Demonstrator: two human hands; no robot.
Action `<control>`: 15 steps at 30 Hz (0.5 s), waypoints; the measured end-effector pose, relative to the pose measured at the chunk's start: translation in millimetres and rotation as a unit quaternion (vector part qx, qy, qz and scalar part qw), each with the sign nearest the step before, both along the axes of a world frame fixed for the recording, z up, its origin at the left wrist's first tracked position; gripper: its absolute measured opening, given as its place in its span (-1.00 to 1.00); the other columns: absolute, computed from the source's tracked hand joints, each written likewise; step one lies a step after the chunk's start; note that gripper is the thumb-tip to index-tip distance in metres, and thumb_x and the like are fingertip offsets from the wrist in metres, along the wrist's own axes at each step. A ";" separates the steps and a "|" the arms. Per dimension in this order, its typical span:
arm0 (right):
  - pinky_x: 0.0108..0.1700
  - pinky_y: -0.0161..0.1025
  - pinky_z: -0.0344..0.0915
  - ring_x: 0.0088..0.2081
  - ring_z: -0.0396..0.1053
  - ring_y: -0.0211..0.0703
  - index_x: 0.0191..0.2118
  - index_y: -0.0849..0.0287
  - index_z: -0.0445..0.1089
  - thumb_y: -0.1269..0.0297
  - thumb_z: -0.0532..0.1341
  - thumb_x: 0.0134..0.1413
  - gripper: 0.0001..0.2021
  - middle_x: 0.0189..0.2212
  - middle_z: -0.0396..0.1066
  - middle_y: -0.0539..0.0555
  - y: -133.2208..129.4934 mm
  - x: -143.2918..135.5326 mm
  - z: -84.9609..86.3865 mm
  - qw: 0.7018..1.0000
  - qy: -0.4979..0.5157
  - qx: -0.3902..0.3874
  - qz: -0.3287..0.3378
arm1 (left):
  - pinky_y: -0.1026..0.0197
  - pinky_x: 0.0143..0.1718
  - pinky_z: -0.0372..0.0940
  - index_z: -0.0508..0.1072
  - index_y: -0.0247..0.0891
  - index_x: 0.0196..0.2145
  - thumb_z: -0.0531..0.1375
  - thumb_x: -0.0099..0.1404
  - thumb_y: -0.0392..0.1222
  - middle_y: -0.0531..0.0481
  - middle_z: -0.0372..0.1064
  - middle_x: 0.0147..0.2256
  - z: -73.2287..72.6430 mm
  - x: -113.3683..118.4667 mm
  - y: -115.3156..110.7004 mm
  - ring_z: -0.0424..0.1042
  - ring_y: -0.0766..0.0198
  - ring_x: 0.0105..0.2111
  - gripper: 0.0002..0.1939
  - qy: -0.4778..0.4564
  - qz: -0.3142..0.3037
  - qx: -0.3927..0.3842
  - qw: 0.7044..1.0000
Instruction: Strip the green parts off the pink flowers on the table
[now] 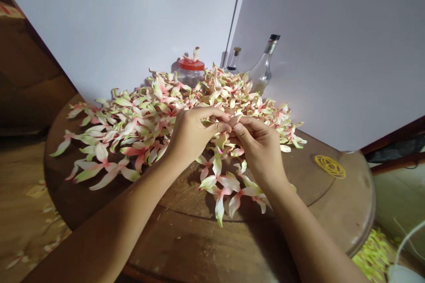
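Over the middle of the round table, my left hand [194, 135] and my right hand [265, 152] meet with thumbs and forefingers pinched together. Between their fingertips is a pale pink-white flower [235, 120], partly covered by the fingers. A petal with a green and purple tip [220, 142] shows just under the hands; I cannot tell whether it belongs to the held flower. Behind and beside my hands spreads a large heap of white, pink and green flowers [133, 110]. A smaller cluster of flowers [229, 183] lies on the wood below my right hand.
A red-lidded jar [191, 72] with a flower on its lid, a small corked bottle [235, 59] and a taller clear glass bottle [264, 68] stand behind the heap against pale walls. Yellow rubber bands [330, 166] lie on the table [186, 247] at right. Petals litter the floor.
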State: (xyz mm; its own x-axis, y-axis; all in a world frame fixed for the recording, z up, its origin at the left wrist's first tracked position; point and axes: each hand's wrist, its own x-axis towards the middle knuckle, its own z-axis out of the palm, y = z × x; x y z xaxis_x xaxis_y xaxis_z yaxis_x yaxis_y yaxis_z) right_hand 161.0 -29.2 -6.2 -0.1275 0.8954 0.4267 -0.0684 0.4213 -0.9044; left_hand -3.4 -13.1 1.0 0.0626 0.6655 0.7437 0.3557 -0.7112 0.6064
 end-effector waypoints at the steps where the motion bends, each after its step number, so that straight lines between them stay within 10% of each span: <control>1: -0.27 -0.28 0.51 -0.36 0.50 -0.24 -0.27 0.09 0.56 0.17 0.34 0.20 -0.87 -0.35 0.52 0.02 0.0 0.0 -0.1 1.000 0.002 0.000 0.001 | 0.19 -0.13 0.46 0.63 -0.17 -0.32 0.41 0.17 -0.33 0.06 0.62 -0.29 -0.6 -0.1 0.3 0.59 0.25 -0.28 -0.88 -0.003 -0.003 -0.003 1.000; 15: -0.29 -0.30 0.53 -0.40 0.50 -0.26 -0.27 0.11 0.55 0.20 0.34 0.20 -0.89 -0.39 0.52 0.01 -1.5 0.2 1.0 1.000 0.010 0.003 0.003 | 0.20 -0.17 0.46 0.63 -0.18 -0.31 0.40 0.20 -0.29 0.03 0.60 -0.31 -1.5 -0.4 0.8 0.58 0.24 -0.27 -0.91 -0.008 -0.013 -0.012 1.000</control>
